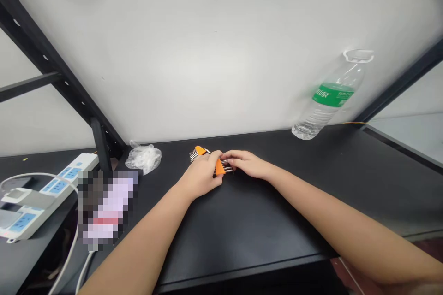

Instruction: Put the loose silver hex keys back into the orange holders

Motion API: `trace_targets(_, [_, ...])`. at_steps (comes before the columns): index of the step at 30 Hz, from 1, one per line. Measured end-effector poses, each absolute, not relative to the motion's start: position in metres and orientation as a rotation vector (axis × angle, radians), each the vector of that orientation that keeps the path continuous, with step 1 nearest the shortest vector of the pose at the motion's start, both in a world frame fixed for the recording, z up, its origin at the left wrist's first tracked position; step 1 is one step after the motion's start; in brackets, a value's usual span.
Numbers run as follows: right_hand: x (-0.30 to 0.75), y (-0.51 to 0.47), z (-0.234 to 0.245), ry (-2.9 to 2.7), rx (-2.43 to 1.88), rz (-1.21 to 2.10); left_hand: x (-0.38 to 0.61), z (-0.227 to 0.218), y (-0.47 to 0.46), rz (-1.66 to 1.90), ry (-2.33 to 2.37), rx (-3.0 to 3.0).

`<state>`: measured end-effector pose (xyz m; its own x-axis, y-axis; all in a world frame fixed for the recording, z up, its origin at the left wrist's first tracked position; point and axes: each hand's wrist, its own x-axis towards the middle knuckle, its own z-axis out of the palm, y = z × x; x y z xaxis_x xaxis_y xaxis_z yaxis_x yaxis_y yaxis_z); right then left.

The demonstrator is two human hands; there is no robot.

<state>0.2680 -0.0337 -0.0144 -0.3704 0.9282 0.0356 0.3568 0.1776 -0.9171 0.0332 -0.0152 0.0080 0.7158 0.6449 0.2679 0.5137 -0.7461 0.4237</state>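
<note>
The left hand [202,175] reaches in from the near left, its back upward, and holds an orange plastic holder with thin metal rods [220,167] between thumb and fingers. This holder is at the middle of the black flat tabletop [242,226]. The right hand [248,164] comes from the near right, with fingers bent at the rods; whether they grip one, I cannot tell.
</note>
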Motion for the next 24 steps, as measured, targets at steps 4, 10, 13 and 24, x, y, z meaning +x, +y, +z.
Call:
trace_targets(4, [0.268, -0.030, -0.020, -1.654, -1.180, 1.227, 0.037, 0.014, -0.020, 0.599, 0.851, 2.672])
trace_targets(10, [0.267, -0.036, -0.010, -1.540, -1.118, 1.371, 0.038, 0.021, -0.025, 0.673, 0.820, 2.644])
trace_targets(13, [0.266, -0.040, -0.002, -1.509, -1.057, 1.465, 0.037, 0.023, -0.026, 0.734, 0.777, 2.606])
trace_targets(24, [0.267, -0.041, -0.004, -1.171, -0.810, 1.784, 0.040, 0.021, -0.029, 0.866, 0.710, 2.551])
